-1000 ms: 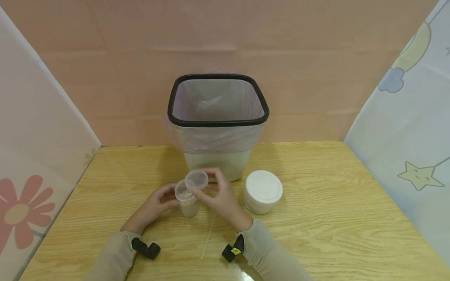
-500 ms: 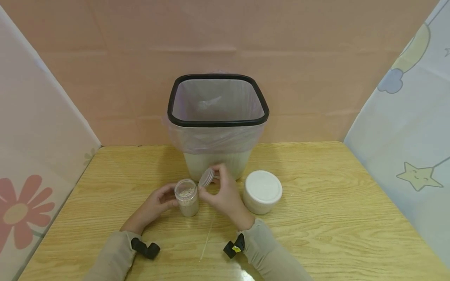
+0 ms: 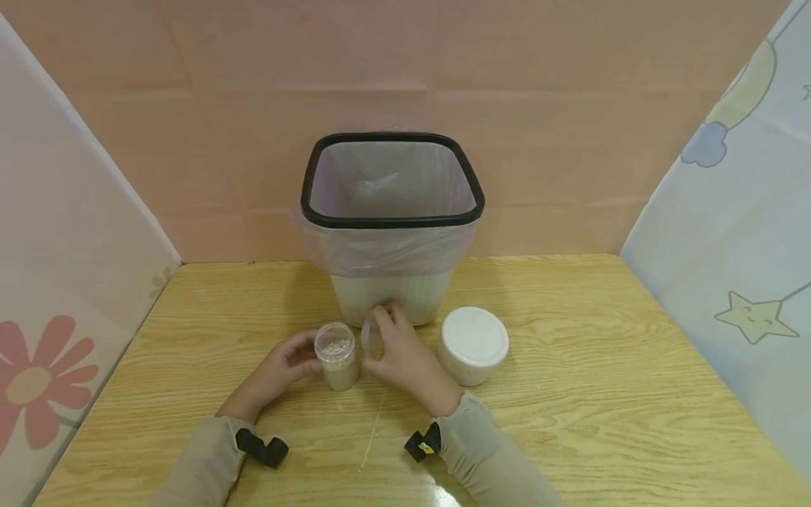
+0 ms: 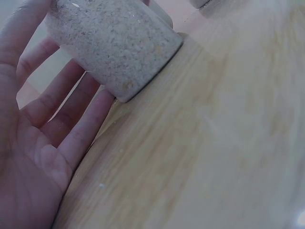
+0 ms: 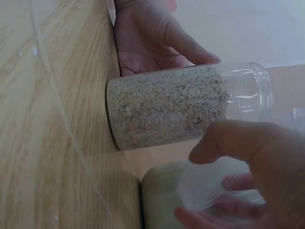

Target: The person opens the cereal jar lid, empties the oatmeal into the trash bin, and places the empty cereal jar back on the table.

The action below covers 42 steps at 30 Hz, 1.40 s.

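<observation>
A clear plastic jar of pale flaky grains, oats by their look, stands upright and uncovered on the table. Its grain reaches well up the wall in the right wrist view. The left hand holds the jar from its left side, thumb in front and fingers behind. To the jar's right, the right hand pinches a clear screw lid by its edge. That lid is tilted on edge, low beside the jar and apart from its mouth.
A lined bin with a black rim stands behind the hands. A white lidded tub sits right of the right hand. One thin pale strip lies on the wooden table between the forearms.
The right hand has moved the lid from over the jar's mouth rightward and down to the jar's side, turning it on edge. The left hand and jar have stayed put.
</observation>
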Tool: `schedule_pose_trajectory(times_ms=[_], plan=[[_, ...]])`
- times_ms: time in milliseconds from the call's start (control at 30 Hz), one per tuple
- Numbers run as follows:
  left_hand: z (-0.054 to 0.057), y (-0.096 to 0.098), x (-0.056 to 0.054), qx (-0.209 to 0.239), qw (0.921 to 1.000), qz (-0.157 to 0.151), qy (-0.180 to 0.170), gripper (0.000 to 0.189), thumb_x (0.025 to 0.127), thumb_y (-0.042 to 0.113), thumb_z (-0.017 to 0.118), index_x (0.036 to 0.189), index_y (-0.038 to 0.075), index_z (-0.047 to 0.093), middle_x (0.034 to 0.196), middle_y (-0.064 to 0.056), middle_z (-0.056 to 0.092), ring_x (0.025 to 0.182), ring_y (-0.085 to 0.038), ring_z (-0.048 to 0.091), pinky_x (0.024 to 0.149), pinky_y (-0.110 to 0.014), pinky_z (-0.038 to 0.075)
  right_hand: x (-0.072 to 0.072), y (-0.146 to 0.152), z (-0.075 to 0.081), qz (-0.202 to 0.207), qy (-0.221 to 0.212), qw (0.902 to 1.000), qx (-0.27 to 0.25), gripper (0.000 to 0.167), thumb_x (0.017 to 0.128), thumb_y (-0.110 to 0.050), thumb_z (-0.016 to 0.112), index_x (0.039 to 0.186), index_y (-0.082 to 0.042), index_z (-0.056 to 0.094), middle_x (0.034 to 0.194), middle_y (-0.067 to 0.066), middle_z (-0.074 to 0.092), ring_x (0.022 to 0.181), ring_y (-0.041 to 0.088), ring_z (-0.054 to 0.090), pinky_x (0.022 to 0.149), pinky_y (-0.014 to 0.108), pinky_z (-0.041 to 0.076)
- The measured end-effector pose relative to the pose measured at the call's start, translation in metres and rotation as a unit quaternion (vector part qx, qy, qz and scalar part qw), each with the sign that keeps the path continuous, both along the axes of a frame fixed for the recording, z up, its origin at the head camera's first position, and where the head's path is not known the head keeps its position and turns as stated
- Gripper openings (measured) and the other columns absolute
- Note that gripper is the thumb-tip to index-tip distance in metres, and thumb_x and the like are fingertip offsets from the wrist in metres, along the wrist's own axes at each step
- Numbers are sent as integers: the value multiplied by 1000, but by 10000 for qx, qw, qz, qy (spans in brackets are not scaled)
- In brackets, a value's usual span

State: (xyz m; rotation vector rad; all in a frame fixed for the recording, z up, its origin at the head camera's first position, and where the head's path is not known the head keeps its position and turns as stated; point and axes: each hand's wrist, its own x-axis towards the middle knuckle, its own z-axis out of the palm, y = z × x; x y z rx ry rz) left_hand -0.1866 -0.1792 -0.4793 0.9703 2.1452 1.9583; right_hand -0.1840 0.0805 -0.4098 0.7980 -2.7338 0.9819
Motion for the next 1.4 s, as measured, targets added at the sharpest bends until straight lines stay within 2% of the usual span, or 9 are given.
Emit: schedule_pose_trajectory(times_ms=[233, 567, 800, 1000, 1400], plan=[[-1, 0, 0, 49, 10000, -46, 17, 43, 98, 5, 65, 137, -6, 53, 133, 11, 60, 122, -5, 56, 102, -21, 48, 0, 0, 1, 12, -267, 9983, 514, 59, 74, -6, 83, 125, -3, 53, 124, 21, 50, 107, 35, 59, 94, 47, 55], [0, 0, 0, -20, 10000, 4, -5, 46, 98, 6, 66, 137, -11, 49, 133, 14, 60, 121, -4, 56, 101, -20, 47, 2, 2, 0, -72, -704, 9921, 1034, 61, 74, -8, 86, 130, -2, 60, 124, 21, 51, 116, 39, 53, 95, 52, 53], [1, 0, 0, -36, 10000, -11, -91, 46, 98, 5, 65, 138, -10, 49, 134, 14, 59, 122, -4, 56, 101, -21, 48, 1, 2, -4, -20, -763, 9878, 1359, 59, 76, -16, 89, 127, 1, 63, 119, 19, 54, 110, 36, 55, 94, 47, 53], [1, 1, 0, -27, 10000, -19, -63, 45, 98, 6, 65, 138, -9, 50, 134, 13, 59, 123, -4, 56, 101, -21, 48, 1, 3, -6, 53, -840, 9877, 1316, 55, 75, -16, 89, 123, 1, 66, 112, 18, 54, 102, 33, 56, 91, 45, 54], [4, 1, 1, -76, 9998, 50, -178, 45, 98, 6, 66, 137, -9, 52, 133, 13, 60, 121, -4, 57, 100, -21, 49, 1, 3, -8, 47, -948, 9872, 1280, 56, 75, -17, 91, 123, -1, 67, 113, 16, 54, 105, 33, 55, 92, 46, 53]])
